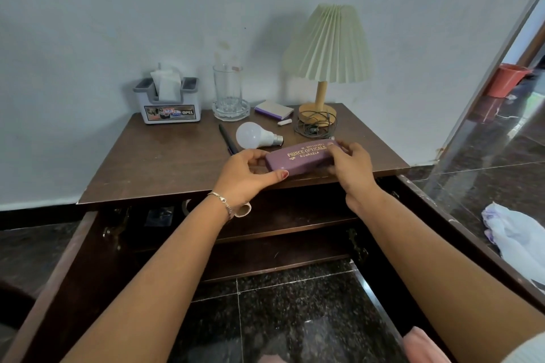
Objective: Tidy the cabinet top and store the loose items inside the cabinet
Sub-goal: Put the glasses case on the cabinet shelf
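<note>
The cabinet (165, 168) has its doors open, and the lamp (327, 44) stands back right on its top. My left hand (244, 174) and right hand (351, 168) curl their fingers (277, 175) round the ends of the purple spectacle case (300, 156) at the front edge, with the bulb (253, 135) just behind.

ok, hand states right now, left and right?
Left hand: holds the left end of the purple glasses case.
Right hand: holds its right end.
</note>
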### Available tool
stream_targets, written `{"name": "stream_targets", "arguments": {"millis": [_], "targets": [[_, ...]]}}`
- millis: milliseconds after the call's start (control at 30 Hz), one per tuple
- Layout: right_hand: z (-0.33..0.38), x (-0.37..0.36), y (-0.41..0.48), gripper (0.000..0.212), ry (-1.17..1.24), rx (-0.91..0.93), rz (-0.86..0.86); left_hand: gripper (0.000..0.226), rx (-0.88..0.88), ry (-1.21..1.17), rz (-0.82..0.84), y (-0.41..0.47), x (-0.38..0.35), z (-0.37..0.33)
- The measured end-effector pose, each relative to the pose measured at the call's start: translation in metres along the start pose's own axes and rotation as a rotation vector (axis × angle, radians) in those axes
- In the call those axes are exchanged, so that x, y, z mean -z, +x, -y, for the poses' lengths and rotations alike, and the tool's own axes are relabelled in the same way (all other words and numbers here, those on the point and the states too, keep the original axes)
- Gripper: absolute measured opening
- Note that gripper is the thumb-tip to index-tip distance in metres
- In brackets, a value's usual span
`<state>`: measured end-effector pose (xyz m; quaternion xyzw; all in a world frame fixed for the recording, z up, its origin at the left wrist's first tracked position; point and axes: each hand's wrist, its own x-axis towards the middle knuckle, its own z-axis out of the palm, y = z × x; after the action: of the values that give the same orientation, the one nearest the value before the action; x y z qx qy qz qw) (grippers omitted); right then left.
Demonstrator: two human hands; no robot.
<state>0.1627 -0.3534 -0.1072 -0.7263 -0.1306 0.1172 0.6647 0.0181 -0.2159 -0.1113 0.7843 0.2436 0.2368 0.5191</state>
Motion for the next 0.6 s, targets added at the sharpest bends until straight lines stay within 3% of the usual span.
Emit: {"name": "stream_targets", "arguments": {"millis": [167, 367, 500, 600], "targets": [[-0.004, 0.033, -0.026, 0.022, 0.283, -0.267, 0.222, 0.062, 0.056, -0.264, 0.146, -0.044, 0.01, 0.003], [-0.028, 0.066, -0.034, 0.035, 0.144, -0.387, 0.55, 0.06, 0.174, -0.42, 0.242, -0.074, -0.008, 0.034], [-0.061, 0.067, -0.03, 0.054, 0.084, -0.412, 0.591, 0.058, 0.28, -0.482, 0.211, -0.076, -0.025, 0.069], [-0.087, 0.055, -0.018, 0.052, 0.07, -0.408, 0.553, 0.042, 0.323, -0.476, 0.151, -0.067, -0.041, 0.096]]}}
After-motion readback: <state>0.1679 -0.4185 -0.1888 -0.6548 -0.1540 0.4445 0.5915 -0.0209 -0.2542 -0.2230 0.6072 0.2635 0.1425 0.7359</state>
